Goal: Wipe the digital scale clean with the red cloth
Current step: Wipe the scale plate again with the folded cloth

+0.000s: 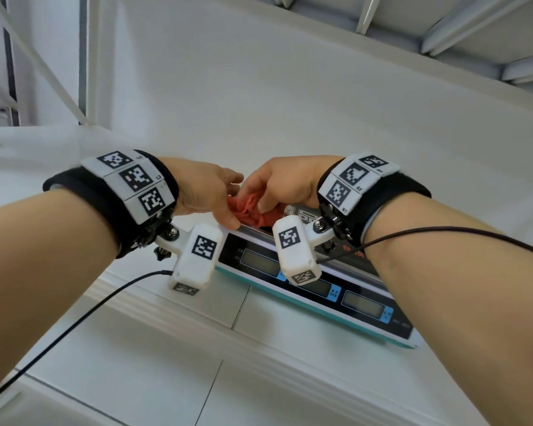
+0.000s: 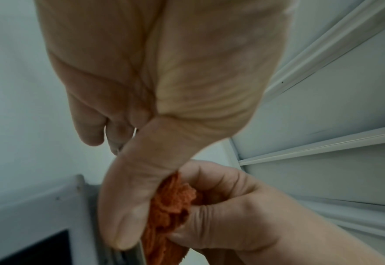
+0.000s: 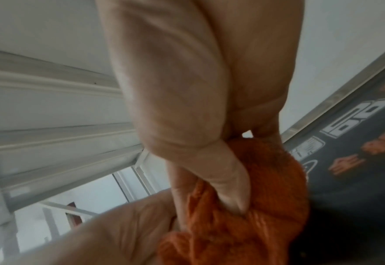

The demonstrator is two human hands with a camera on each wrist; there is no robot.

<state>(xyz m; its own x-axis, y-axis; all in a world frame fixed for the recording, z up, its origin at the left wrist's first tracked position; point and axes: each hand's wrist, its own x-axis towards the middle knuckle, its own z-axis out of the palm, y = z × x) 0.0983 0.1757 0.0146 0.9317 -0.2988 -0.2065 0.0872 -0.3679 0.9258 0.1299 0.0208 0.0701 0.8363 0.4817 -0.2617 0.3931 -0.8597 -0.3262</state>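
The red cloth (image 1: pixel 253 210) is bunched up between my two hands, just above the back edge of the digital scale (image 1: pixel 320 290). My left hand (image 1: pixel 225 198) pinches the cloth's left side, its thumb (image 2: pixel 123 206) lying along the fabric (image 2: pixel 171 206). From the right, my right hand (image 1: pixel 260 195) grips the cloth (image 3: pixel 243 224), with the thumb (image 3: pixel 227 188) pressed into the folds. The scale has a dark display panel with three grey screens, and a dark printed top (image 3: pixel 357 143) lies under the cloth. My hands and the wrist cameras hide part of the scale's top.
The scale sits on a white shelf (image 1: pixel 166 327) against a white wall (image 1: pixel 259 103). White shelf frames (image 1: pixel 474 35) run above at the right. Black cables (image 1: pixel 83 315) hang from both wrists across the shelf front.
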